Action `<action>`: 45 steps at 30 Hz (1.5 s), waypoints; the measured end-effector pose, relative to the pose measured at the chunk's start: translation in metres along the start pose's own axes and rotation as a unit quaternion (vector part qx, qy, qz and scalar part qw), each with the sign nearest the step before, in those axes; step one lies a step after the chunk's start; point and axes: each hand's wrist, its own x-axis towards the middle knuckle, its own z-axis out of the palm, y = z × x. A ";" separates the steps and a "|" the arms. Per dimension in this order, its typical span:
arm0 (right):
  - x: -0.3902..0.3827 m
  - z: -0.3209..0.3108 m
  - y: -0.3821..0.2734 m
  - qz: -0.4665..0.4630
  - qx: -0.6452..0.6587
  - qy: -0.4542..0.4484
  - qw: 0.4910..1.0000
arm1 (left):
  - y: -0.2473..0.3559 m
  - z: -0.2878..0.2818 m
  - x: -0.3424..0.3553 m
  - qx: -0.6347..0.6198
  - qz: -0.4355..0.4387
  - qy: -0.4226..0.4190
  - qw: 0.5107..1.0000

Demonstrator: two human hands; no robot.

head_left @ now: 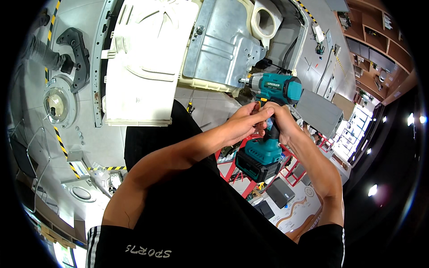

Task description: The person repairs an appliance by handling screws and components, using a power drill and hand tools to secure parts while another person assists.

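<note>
A teal and black cordless impact wrench [271,86] is held upright in front of me, its battery pack hanging below the grip. My right hand [282,119] wraps the grip from the right side. From the left, my left hand [245,121] closes in at the front of the grip just under the tool's head, its thumb reaching across to my right hand; some fingertips are hidden. The tool's metal nose points left, by the lower right corner of a grey metal plate [219,49]. Whether the nose touches a fastener there cannot be made out.
Left of the plate sits a large cream plastic panel [145,67] within a metal-framed appliance body. A dark curved part [79,58] and a round door-like piece [59,102] lie on the floor to the left. Someone's leg [42,53] is near them. A red frame stands below the wrench.
</note>
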 end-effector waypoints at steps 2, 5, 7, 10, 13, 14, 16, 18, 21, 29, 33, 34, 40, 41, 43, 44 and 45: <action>0.002 -0.001 0.001 0.004 -0.006 0.001 1.000 | -0.002 -0.003 0.002 0.006 0.005 -0.003 1.000; 0.005 -0.004 0.006 -0.010 -0.016 -0.009 1.000 | -0.006 -0.005 0.002 0.000 0.017 -0.014 1.000; 0.005 -0.006 0.006 -0.007 -0.018 -0.009 1.000 | -0.006 -0.005 0.002 0.002 0.016 -0.011 1.000; 0.005 -0.007 0.006 -0.003 -0.018 -0.013 1.000 | -0.005 -0.004 0.002 0.003 0.012 -0.007 1.000; 0.006 -0.008 0.005 -0.005 -0.022 -0.014 1.000 | -0.005 -0.004 0.002 0.003 0.012 -0.007 1.000; 0.006 -0.008 0.006 -0.007 -0.025 -0.013 1.000 | -0.005 -0.003 0.002 0.002 0.012 -0.007 1.000; 0.005 -0.005 0.004 -0.007 -0.027 -0.003 1.000 | -0.005 -0.003 0.002 0.001 0.010 -0.006 1.000; 0.005 -0.006 0.004 -0.009 -0.032 -0.006 0.999 | -0.006 -0.003 0.002 0.000 0.012 -0.006 1.000; 0.006 -0.007 0.006 -0.009 -0.018 -0.012 1.000 | -0.006 -0.002 0.001 -0.002 0.014 -0.003 1.000; 0.008 -0.006 0.011 -0.014 0.023 -0.009 1.000 | -0.005 -0.005 0.003 0.018 0.009 0.011 1.000; 0.006 -0.005 0.010 -0.017 0.020 -0.003 1.000 | -0.008 -0.006 0.003 0.020 0.009 0.011 1.000; 0.005 -0.004 0.010 -0.016 0.021 0.000 1.000 | -0.007 -0.007 0.003 0.018 0.006 0.011 1.000; 0.004 -0.003 0.010 -0.018 0.012 0.006 1.000 | -0.007 -0.010 0.003 -0.003 -0.001 -0.009 1.000; 0.005 -0.004 0.012 -0.020 0.013 0.003 1.000 | -0.007 -0.010 0.003 -0.004 -0.001 -0.009 1.000; 0.007 -0.005 0.012 -0.021 0.009 0.000 1.000 | -0.007 -0.010 0.003 -0.007 -0.001 -0.011 1.000; 0.007 -0.005 0.012 -0.020 0.004 0.000 1.000 | -0.007 -0.010 0.003 -0.008 -0.001 -0.011 1.000; 0.007 -0.005 0.012 -0.020 -0.001 0.000 1.000 | -0.007 -0.010 0.002 -0.008 0.003 -0.014 1.000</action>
